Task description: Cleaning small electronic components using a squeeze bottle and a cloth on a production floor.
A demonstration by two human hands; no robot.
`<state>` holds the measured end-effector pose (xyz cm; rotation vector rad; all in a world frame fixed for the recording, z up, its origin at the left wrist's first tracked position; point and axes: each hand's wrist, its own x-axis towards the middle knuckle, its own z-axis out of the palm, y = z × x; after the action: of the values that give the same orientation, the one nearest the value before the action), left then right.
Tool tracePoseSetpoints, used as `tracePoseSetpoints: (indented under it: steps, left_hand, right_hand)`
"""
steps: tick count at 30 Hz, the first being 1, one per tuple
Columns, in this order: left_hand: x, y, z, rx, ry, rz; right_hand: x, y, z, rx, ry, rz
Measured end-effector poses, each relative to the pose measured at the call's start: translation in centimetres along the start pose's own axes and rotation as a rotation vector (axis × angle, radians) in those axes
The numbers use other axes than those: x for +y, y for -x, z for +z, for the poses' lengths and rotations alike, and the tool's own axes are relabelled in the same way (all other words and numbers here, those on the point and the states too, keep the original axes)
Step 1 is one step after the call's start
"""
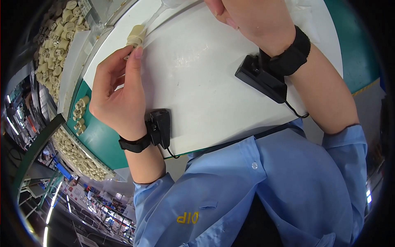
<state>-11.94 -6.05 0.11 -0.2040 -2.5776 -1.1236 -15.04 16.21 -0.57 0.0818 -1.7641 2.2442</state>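
Between the thumb and fingers of my left hand (119,88) is a small cream-coloured cylindrical part (136,35), tilted, with its wider end upward. The tip of a translucent nozzle (154,17) reaches to this wider end; whether it goes inside, I cannot tell. The nozzle widens into the body of a translucent squeeze bottle (173,2), cut off by the upper edge. My right hand (257,20) is at the top with its fingers curled, closed round the bottle as far as I can see. Its actual grip lies beyond the upper edge.
Below my hands is a white board (205,94) on a green tabletop (96,133). A few cream parts (80,113) lie left of my left wrist. Heaps of similar parts (59,47) fill a container at the upper left and a tray (78,154) below it. Crumpled clear plastic (302,18) lies upper right.
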Motion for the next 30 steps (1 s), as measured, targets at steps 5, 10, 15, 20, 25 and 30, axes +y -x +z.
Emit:
tracePoseSetpoints:
  steps: [5, 10, 15, 20, 25, 30]
  left_hand:
    - [0.09, -0.07, 0.26, -0.006, 0.025, -0.02]
    - [0.19, -0.02, 0.17, -0.008, 0.015, -0.026]
    - [-0.03, -0.04, -0.06, -0.013, -0.022, -0.002]
    - [-0.02, -0.12, 0.02, -0.019, -0.011, -0.043]
    - [-0.27, -0.03, -0.11, -0.014, -0.008, -0.031]
    - [-0.09, -0.09, 0.06, -0.012, 0.004, -0.024]
  right_hand:
    - [-0.22, -0.07, 0.16, 0.031, -0.002, 0.024]
    - [0.05, -0.01, -0.04, 0.002, -0.042, -0.007]
    - [0.2, 0.09, -0.03, 0.003, -0.019, -0.021]
    - [-0.07, -0.14, -0.23, -0.003, -0.01, -0.006]
    - [0.26, 0.01, -0.05, -0.005, -0.055, -0.006]
    - [0.13, 0.03, -0.2, -0.014, -0.027, -0.015]
